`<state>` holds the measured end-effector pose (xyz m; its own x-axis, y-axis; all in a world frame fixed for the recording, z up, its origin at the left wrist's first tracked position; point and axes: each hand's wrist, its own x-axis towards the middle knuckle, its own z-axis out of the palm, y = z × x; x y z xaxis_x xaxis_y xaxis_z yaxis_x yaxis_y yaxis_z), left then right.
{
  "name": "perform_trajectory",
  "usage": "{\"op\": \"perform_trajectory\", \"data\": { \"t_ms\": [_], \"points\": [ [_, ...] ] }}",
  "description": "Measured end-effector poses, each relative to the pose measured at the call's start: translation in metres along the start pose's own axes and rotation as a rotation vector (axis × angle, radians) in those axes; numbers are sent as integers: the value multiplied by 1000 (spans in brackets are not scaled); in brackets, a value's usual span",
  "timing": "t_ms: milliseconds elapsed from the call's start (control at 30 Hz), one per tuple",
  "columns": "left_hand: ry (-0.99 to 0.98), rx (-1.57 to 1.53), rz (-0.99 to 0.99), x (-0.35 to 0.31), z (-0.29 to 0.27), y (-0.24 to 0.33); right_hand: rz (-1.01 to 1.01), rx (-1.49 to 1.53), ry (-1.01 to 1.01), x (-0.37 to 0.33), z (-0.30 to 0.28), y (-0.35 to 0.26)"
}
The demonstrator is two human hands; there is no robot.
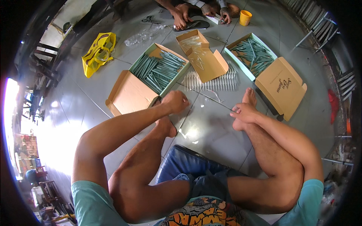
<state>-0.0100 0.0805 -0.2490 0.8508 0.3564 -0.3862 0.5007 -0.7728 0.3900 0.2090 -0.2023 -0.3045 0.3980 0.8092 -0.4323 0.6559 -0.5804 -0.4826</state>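
Note:
My left hand [175, 102] is closed, its fingers curled in, just off the near corner of the left box [174, 78]. Whatever it may hold is hidden. My right hand [244, 113] is above my right foot, thumb and fingers drawn together. Something thin may be at its fingertips, but I cannot make it out. Many blue-green pens [156, 69] fill the left box, and similar pens [253, 55] lie in the right box [235, 60]. Between them, a small brown carton [208, 67] holds thin clear pieces [197, 56]. A row of thin whitish pieces [222, 81] lies beside it.
A yellow bag [98, 56] and crumpled clear plastic [145, 35] lie at the far left, with scissors [150, 20] behind. Another person's hands [217, 14] work at the far side near a yellow cup [245, 17]. A blue cushion [179, 162] is beneath me.

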Motion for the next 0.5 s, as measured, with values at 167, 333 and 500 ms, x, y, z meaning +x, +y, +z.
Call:
{"op": "perform_trajectory", "data": {
  "t_ms": [167, 333, 500],
  "points": [
    [299, 136, -63, 70, -24, -7, 69, 70, -99, -24, -26, -37],
    [242, 28, -134, 121, -23, 9, 212, 115, -227, -25, -34, -33],
    [437, 111, -21, 154, -5, 6, -80, 167, -89, -23, -9, -9]
  ]
}}
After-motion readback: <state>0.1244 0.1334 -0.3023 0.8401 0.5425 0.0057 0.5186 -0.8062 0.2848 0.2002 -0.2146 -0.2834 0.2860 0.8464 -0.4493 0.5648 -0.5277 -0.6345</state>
